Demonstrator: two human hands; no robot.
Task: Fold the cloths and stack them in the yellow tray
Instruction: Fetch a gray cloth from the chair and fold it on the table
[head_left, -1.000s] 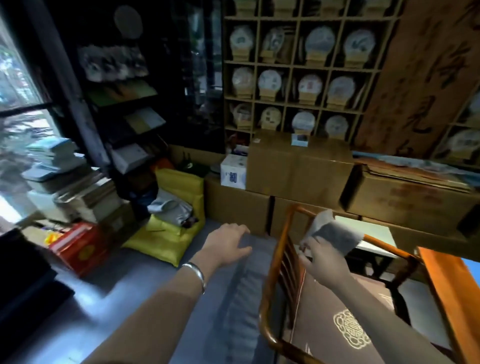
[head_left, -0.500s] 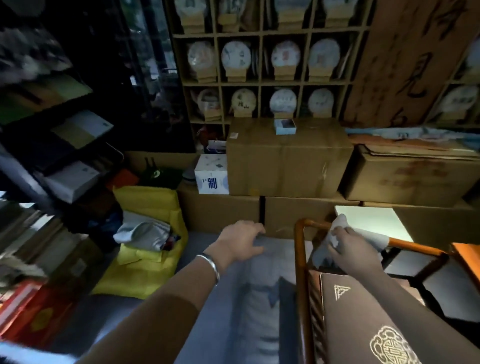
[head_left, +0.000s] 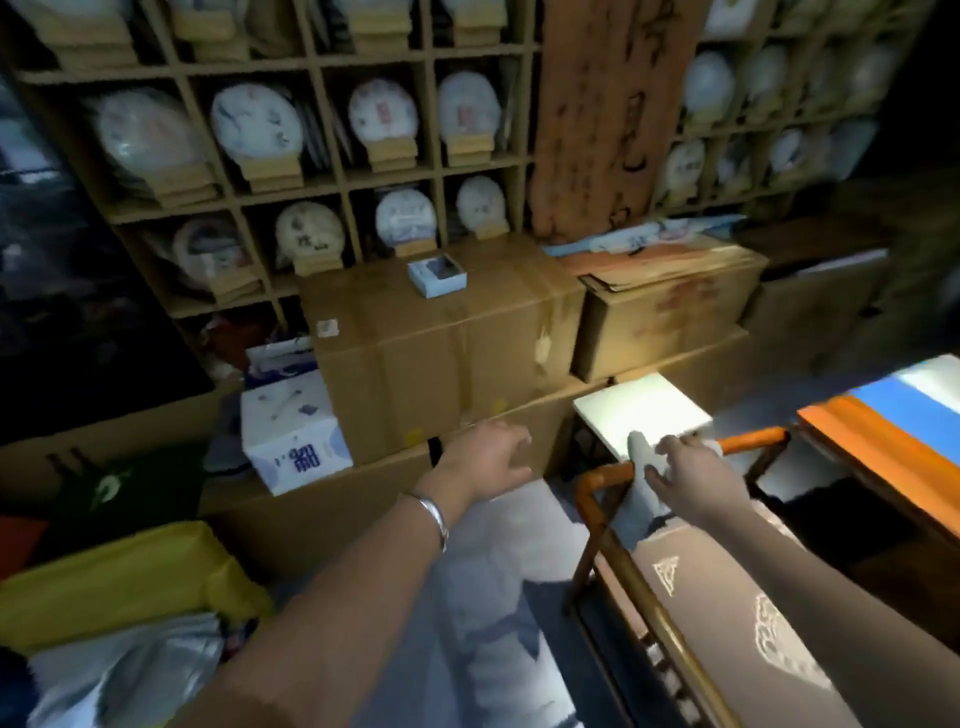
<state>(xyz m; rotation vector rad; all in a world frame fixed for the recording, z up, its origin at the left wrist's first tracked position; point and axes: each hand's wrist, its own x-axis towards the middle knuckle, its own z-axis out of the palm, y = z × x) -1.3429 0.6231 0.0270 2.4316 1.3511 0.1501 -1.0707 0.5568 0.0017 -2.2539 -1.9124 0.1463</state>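
Head view: looking down past both forearms at a cluttered storeroom, somewhat blurred.
Far left, low: a yellow tray (head_left: 130, 577) sits on the floor, with a crumpled grey cloth in the tray (head_left: 124, 670) lying loose, not folded.
Left of centre: a white carton (head_left: 296, 431) with blue print rests on a low cardboard box, beside the big stacked cardboard boxes (head_left: 441, 338).
Back wall: wooden shelving (head_left: 311, 171) holds round wrapped discs on small stands; a small blue box (head_left: 437, 276) lies on top of the tallest carton.
Left hand (head_left: 485, 457): reaches forward over the floor, grip open, fingers spread and relaxed, touching nothing; a silver bangle (head_left: 428, 512) circles the wrist.
Chair rail (head_left: 605, 499): an orange wooden chair frame curves between the two hands.
Grey cloth (head_left: 641, 499): draped over that rail, hanging down on the near side.
Right hand (head_left: 685, 475): its grip is closed on the grey cloth at the rail, fingers curled over the fabric.
Behind it: a white board (head_left: 641, 415) lies flat just beyond the rail.
Far right: an orange desk (head_left: 852, 447) edge with a blue surface on it.
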